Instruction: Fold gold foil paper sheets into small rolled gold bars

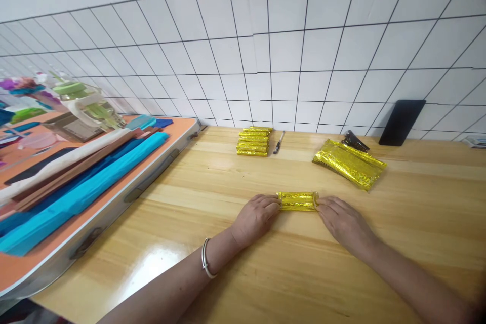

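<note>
A narrow folded strip of shiny gold foil (298, 201) lies crosswise on the wooden table, with lengthwise creases showing. At its left end, the fingers of my left hand (258, 217) are closed together on the foil. My right hand (343, 223) grips the opposite end the same way, fingers bunched and the tips partly hidden. A silver bangle (206, 258) circles my left wrist. Farther back sits a stack of similar folded gold strips (252, 142), with a slim pen-like tool (279, 143) beside it. Flat gold foil sheets (349, 163) lie back right, touching or close to a black clip (355, 140).
A black phone (401, 122) leans against the white tiled wall (288, 50). Left of the table, an orange surface (182, 129) holds blue, brown and white paper rolls (94, 182), a cardboard box (72, 126) and a green-lidded bottle (89, 104). Its raised edge borders my table.
</note>
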Demonstrator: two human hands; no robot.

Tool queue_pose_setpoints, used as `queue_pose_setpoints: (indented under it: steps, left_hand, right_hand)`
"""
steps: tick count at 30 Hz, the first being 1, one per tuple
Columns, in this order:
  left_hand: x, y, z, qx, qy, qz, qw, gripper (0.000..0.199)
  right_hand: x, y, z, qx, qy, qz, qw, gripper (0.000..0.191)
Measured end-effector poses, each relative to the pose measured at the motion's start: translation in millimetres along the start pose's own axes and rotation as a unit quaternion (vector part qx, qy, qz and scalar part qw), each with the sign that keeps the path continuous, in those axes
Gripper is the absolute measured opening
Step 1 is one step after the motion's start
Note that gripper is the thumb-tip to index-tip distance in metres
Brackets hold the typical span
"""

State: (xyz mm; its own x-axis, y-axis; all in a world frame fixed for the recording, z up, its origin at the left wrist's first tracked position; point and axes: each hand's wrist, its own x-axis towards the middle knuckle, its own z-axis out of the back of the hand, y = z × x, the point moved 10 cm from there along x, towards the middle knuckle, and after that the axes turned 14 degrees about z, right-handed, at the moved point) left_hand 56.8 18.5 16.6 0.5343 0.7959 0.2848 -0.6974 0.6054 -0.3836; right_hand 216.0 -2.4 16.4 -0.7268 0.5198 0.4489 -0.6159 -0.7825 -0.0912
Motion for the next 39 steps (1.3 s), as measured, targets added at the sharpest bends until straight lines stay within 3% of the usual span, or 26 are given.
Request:
queue_pose_setpoints:
  steps: [7, 16, 27, 39]
  left_hand:
    - [1, -4, -0.4, 0.044, 0.005, -0.012, 0.999, 0.024]
    - [0, 0, 2.2, 0.002, -0.018, -0.002, 1.0, 0.026]
    - [6, 10, 3.4, -0.052, -0.018, 0.102, 0.993, 0.015]
    - [-6, 13, 1.8, -0.07, -0.029, 0.113, 0.991, 0.014]
  right_hand:
    - [-1, -1, 2, -0.004, -0.009, 0.024, 1.0, 0.023]
    - [-1, -7, 3, 0.043, -0.025, 0.008, 0.999, 0.024]
    - [0, -25, -3, 0.135, -0.023, -0.079, 0.987, 0.017]
    - [-4, -7, 8, 0.182, -0.049, -0.038, 0.981, 0.016]
